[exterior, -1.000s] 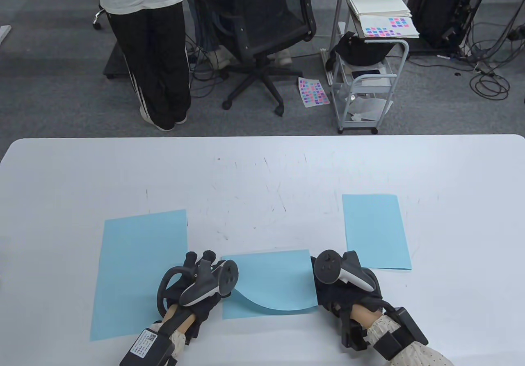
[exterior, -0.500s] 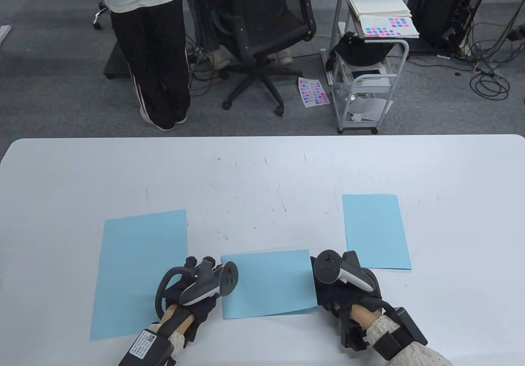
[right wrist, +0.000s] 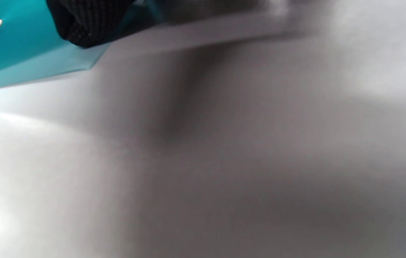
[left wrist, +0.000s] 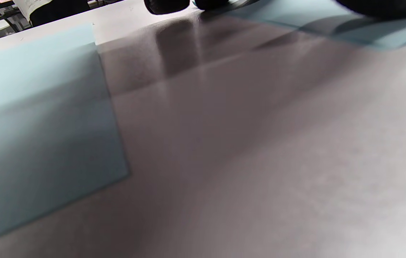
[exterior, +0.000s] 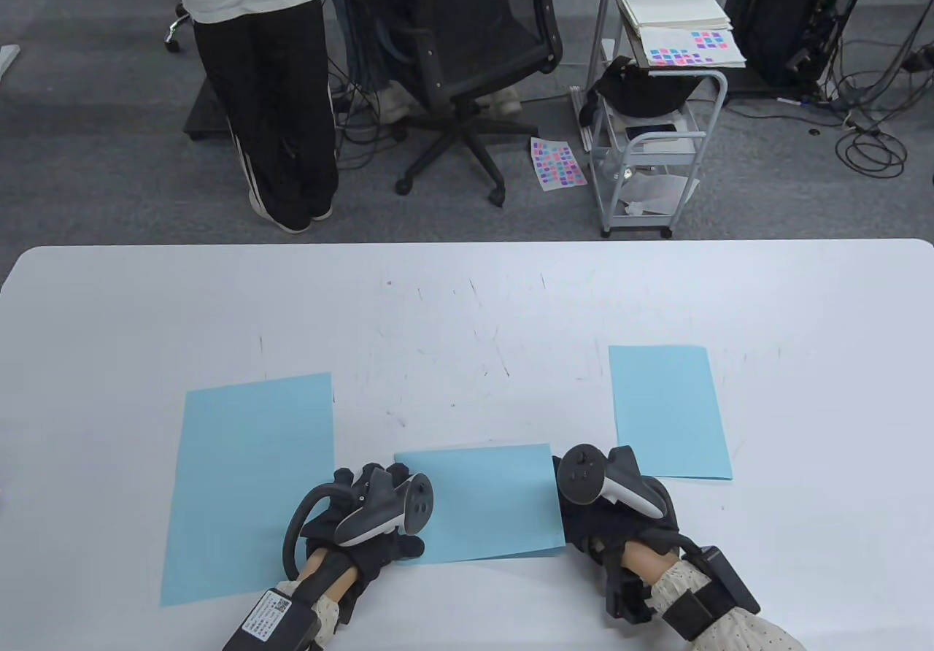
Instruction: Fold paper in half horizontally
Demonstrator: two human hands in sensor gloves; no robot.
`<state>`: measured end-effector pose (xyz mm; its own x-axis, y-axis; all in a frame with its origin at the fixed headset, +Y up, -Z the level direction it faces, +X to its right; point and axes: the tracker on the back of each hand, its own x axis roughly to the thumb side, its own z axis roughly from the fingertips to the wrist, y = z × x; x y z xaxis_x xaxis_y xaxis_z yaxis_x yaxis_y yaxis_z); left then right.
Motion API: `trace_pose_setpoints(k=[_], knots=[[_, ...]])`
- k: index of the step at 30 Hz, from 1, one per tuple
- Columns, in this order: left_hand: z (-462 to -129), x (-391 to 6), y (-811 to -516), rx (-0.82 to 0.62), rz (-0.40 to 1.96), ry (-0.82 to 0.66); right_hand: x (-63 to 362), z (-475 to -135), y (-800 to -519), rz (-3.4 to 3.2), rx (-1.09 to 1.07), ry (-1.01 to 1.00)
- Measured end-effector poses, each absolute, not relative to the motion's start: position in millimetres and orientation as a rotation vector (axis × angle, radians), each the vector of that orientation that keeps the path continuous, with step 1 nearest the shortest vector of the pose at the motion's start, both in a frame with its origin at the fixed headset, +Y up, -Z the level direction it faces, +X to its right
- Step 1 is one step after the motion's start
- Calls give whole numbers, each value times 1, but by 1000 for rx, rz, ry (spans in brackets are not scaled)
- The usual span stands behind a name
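Table view shows the folded paper (exterior: 481,505) lying flat between both hands, its earlier bulge gone; the left hand (exterior: 365,527) has slid onto its left edge, the right hand (exterior: 613,512) presses the right edge; finger states cannot be told; creasing likely remains.

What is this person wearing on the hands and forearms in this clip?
Both the left hand and right hand wear black sensor gloves, each with a grey-and-white controller-like tracker strapped on the back. Cream dotted sleeves cover the forearms. A dark box sits on each wrist; the left one carries a white label with a QR code.
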<state>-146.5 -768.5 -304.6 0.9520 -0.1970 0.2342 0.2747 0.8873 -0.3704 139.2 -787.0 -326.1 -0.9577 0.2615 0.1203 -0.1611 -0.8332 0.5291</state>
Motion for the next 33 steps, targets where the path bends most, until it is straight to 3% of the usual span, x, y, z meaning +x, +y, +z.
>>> trace_pose_setpoints(k=[15, 26, 33], knots=[[-306, -152, -771, -446, -227, -189, 141, -328, -784, 2775, 272, 767], [-306, -152, -772, -447, -228, -193, 162, -338, -734, 2807, 16, 560], [-307, -151, -773, -446, -226, -198, 126, -344, -708, 2800, 126, 426]])
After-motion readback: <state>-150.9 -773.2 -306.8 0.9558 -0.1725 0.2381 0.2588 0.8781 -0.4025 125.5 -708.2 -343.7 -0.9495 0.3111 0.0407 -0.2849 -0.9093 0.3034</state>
